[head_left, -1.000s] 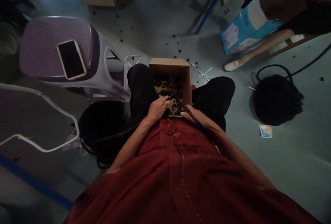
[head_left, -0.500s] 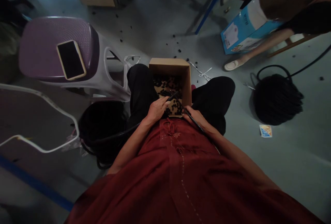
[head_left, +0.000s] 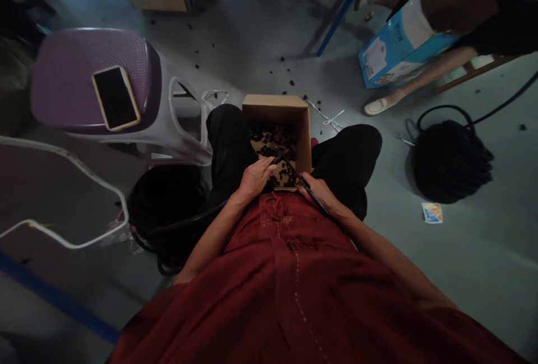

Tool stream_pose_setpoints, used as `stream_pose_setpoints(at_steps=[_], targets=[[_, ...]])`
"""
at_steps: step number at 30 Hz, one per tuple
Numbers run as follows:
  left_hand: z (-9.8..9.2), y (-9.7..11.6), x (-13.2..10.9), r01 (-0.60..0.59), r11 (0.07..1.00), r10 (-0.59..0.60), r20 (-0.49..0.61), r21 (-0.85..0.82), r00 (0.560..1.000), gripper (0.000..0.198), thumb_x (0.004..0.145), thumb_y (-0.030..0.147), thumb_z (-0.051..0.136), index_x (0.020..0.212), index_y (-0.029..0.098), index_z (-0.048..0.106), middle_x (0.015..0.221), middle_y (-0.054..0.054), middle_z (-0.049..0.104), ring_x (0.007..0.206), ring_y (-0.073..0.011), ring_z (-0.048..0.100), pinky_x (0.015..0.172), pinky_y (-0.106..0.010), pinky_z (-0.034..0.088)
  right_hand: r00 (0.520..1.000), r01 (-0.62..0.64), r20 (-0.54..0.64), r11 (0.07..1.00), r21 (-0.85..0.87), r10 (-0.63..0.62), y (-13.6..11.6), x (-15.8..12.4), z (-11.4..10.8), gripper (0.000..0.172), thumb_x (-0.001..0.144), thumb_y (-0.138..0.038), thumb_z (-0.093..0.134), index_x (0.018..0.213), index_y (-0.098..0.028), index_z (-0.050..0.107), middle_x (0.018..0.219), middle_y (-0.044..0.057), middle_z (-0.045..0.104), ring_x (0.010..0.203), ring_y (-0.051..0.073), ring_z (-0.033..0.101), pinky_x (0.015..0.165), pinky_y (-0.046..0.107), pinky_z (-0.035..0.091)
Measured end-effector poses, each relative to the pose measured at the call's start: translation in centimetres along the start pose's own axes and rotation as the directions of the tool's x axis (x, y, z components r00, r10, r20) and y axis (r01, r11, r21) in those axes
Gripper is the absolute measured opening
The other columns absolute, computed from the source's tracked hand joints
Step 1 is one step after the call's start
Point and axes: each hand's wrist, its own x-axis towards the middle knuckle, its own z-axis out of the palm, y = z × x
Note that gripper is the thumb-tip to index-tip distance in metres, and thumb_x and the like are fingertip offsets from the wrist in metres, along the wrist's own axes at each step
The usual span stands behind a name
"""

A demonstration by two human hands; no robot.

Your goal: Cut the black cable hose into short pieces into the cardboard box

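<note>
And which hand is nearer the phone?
Left. The phone, on the stool, lies left of the left hand; the right hand is farther off, beyond the left one.

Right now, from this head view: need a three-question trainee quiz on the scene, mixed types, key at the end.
1. True or false: the phone lies on the purple stool.
2. Where is the open cardboard box?
a) on the stool
b) between the person's knees
c) under the stool
3. Fill in: the left hand holds the end of a black ____ over the box.

Key: 1. true; 2. b; 3. cord
</note>
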Motion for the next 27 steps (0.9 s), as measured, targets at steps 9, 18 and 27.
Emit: stream_pose_setpoints(at_steps=[9,18,27], targets=[[-0.1,-0.5,0.2,-0.033,0.999,0.032,0.047,0.026,0.998,0.035,0.092,0.031,0.04,0.118,0.017,0.057,0.109,-0.008,0.065,0.098,-0.0161,0.06,0.086,-0.026,0.046,0.999,0.01,0.048,0.999,-0.039,-0.008,0.3,0.2,0.1,0.023,0.082,-0.033,0.043,0.101,-0.02,0.049,0.088,0.007,0.065,0.076,0.02,0.062,0.068,0.027,0.043],[-0.7,0.1,0.0,-0.086,0.995,0.079,0.138,0.048,0.987,0.036,0.093,0.031,0.038,0.12,0.016,0.056,0.112,-0.008,0.064,0.102,-0.0166,0.06,0.09,-0.028,0.046,0.989,0.067,0.132,0.997,0.034,-0.071,-0.4,1.3,-1.0,0.031,0.084,-0.038,0.046,0.108,-0.019,0.048,0.105,0.01,0.062,0.09,0.021,0.06,0.077,0.03,0.044],[-0.2,-0.2,-0.2,-0.076,0.996,0.07,0.113,0.052,0.991,0.035,0.092,0.031,0.04,0.118,0.017,0.057,0.114,-0.008,0.064,0.105,-0.0165,0.059,0.093,-0.029,0.046,0.998,0.021,0.061,1.0,0.007,-0.021,-0.1,0.8,-0.1,0.025,0.078,-0.026,0.047,0.102,-0.021,0.051,0.087,0.004,0.064,0.075,0.018,0.06,0.068,0.025,0.042]])
